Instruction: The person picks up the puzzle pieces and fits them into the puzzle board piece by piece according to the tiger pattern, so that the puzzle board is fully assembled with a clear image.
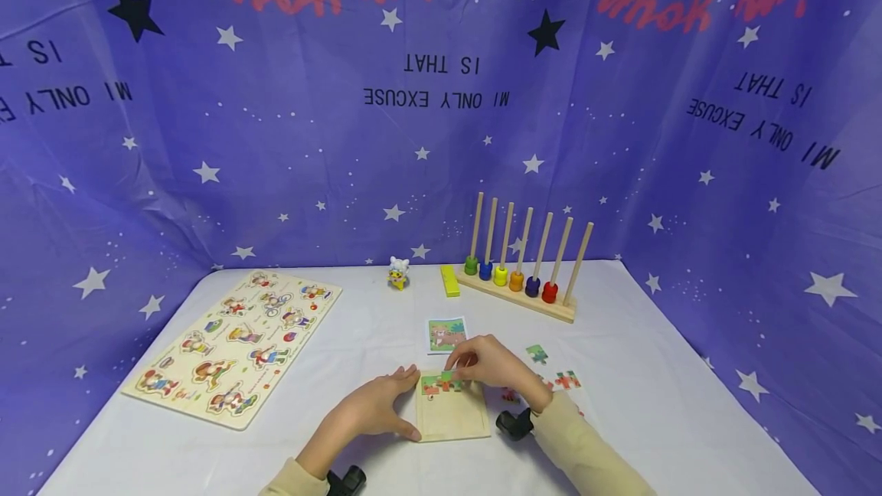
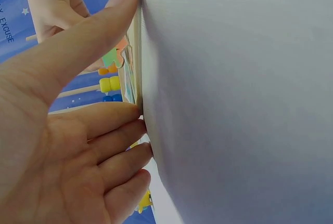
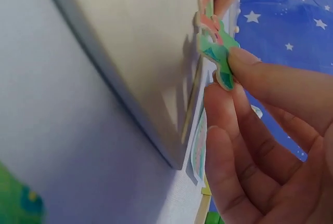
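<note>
A small wooden puzzle tray [image 1: 455, 421] lies on the white cloth, with a few joined jigsaw pieces [image 1: 430, 386] along its top left. My left hand [image 1: 375, 406] rests against the tray's left edge, thumb by the near corner and fingertips farther up; its fingers are fairly straight in the left wrist view. Between thumb and fingers, my right hand [image 1: 494, 364] pinches a green-and-teal jigsaw piece [image 3: 222, 60] at the tray's upper part. In the right wrist view that piece meets a reddish one; whether they interlock I cannot tell. Just beyond the tray lies a bear picture card [image 1: 446, 334].
Loose jigsaw pieces [image 1: 567, 380] lie right of the tray, some partly hidden by my right arm. Behind stand a peg rack [image 1: 517, 298] with coloured beads, a yellow block [image 1: 450, 280] and a small figurine [image 1: 397, 272]. A large picture board [image 1: 230, 350] lies left.
</note>
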`<state>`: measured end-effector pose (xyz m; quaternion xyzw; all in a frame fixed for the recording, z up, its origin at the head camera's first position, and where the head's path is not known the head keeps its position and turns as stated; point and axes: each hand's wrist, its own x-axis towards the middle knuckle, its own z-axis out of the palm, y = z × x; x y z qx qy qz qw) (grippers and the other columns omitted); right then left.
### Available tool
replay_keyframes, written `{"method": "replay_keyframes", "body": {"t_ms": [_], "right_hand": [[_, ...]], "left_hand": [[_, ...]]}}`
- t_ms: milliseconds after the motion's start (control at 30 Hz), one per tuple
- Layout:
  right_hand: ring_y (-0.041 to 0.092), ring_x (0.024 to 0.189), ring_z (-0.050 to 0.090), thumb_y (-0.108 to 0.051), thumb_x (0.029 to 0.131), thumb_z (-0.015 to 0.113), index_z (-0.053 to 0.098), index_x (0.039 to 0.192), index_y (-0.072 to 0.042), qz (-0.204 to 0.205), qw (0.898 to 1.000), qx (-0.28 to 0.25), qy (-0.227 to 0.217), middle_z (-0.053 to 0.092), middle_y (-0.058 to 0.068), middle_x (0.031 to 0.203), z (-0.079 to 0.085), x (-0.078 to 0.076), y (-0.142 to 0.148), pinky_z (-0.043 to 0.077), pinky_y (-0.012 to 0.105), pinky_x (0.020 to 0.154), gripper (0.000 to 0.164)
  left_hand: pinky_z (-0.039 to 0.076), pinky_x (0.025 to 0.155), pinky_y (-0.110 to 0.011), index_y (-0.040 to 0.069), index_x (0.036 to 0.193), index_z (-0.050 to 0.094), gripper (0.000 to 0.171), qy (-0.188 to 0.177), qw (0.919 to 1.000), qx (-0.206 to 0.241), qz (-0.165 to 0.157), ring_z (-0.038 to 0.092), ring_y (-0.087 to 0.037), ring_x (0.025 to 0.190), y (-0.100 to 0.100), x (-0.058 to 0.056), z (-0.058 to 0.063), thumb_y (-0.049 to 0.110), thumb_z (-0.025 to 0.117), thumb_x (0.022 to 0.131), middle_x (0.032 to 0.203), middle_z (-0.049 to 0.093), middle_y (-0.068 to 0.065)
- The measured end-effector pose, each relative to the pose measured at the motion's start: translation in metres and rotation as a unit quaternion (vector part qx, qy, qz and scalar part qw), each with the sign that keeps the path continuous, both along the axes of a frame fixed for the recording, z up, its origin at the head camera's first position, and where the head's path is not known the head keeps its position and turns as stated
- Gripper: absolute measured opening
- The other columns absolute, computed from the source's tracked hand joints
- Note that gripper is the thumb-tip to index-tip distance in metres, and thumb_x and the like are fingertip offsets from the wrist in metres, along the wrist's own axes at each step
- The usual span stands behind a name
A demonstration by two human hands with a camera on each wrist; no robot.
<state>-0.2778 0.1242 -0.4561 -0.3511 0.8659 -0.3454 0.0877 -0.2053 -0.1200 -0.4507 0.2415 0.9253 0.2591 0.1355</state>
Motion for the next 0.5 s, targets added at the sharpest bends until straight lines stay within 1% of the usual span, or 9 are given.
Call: {"method": "replay_keyframes", "body": {"t_ms": [267, 500], "right_hand": [[0.005, 0.065, 0.055, -0.008, 0.085, 0.074, 0.075, 0.088, -0.013, -0.010, 1.000, 0.017, -0.012, 0.064, -0.008, 0.075, -0.0015, 0.0008, -0.0053, 0.048, 0.020, 0.057, 0.007], [0.006, 0.064, 0.055, -0.008, 0.084, 0.074, 0.075, 0.089, -0.012, -0.013, 1.000, 0.020, 0.003, 0.065, -0.007, 0.076, -0.0028, 0.0019, -0.0072, 0.048, 0.020, 0.056, 0.005]], "left_hand": [[0.029, 0.111, -0.054, -0.003, 0.141, 0.044, 0.097, 0.003, 1.0000, 0.001, 0.001, 0.034, -0.039, 0.137, -0.0005, 0.0014, -0.0008, 0.043, 0.084, 0.066, 0.149, 0.038, -0.018], [0.029, 0.110, -0.055, -0.003, 0.141, 0.044, 0.096, 0.006, 1.0000, -0.002, 0.001, 0.035, -0.039, 0.136, -0.0005, 0.0011, -0.0015, 0.043, 0.084, 0.067, 0.149, 0.038, -0.018]]}}
